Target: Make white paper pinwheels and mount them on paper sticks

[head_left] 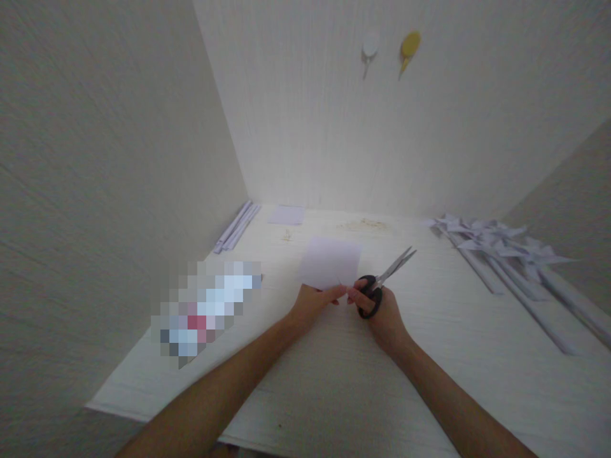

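Observation:
A square sheet of white paper (329,257) extends forward from my hands over the table, with a thin line that looks like a slit at its near edge. My left hand (315,301) pinches the sheet's near edge between thumb and fingers. Black-handled scissors (392,267) hang on my right hand (384,318), their handle loops around its fingers and the blades pointing away to the upper right, slightly apart. The thumb and fingertip of that hand meet the left fingertips at the paper's near corner. What exactly those right fingertips pinch is too small to tell.
Several paper pinwheels on rolled sticks (496,242) lie at the right. Rolled paper sticks (237,227) and square paper (286,214) lie at the back left, near small scattered pieces (375,224). A pixelated object (210,315) is at left. Two hooks (410,44) hang on the wall.

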The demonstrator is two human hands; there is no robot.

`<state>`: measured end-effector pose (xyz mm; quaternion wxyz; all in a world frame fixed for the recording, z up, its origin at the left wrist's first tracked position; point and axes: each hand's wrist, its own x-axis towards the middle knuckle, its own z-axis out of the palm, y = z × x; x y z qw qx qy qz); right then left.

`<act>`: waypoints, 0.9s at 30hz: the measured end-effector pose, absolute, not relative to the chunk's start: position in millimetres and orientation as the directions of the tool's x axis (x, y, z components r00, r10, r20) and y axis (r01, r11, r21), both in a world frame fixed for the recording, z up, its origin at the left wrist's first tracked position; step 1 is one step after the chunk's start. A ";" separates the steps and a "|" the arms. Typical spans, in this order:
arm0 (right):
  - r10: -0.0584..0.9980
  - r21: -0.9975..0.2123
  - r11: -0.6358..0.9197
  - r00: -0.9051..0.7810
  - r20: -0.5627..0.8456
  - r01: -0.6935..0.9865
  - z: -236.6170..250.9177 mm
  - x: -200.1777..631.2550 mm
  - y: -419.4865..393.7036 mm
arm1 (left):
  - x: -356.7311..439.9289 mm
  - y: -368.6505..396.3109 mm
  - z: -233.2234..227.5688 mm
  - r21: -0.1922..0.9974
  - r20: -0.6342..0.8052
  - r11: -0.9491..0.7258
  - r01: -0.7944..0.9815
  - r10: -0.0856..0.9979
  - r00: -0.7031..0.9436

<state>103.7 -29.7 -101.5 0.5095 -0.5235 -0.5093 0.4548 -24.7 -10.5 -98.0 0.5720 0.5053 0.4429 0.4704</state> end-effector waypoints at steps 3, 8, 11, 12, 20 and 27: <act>0.996 -0.996 0.053 0.067 0.058 0.075 -102.0 104.3 -30.0 | -23.8 -10.3 -98.4 0.992 -0.035 0.054 -0.111 0.985 0.170; 0.995 -0.986 0.069 0.067 0.080 0.150 -99.3 104.5 -30.1 | -23.4 -10.2 -99.6 0.986 -0.026 0.053 -0.161 0.986 0.165; 0.994 -0.978 0.074 0.062 0.088 0.196 -97.7 104.6 -30.3 | -23.3 -9.8 -100.6 0.972 -0.040 0.077 -0.222 0.985 0.170; 0.994 -0.976 0.075 0.062 0.090 0.207 -97.5 104.6 -30.3 | -23.1 -9.5 -101.0 0.968 -0.044 0.085 -0.236 0.984 0.172; 0.996 -0.980 0.058 0.052 0.069 0.190 -99.3 103.4 -30.1 | -20.9 -9.0 -99.6 0.957 -0.086 0.117 -0.264 0.988 0.124; 0.997 -0.972 0.049 0.050 0.062 0.232 -98.5 104.1 -31.3 | -19.8 -12.9 -95.2 0.972 -0.101 0.119 -0.203 0.990 0.094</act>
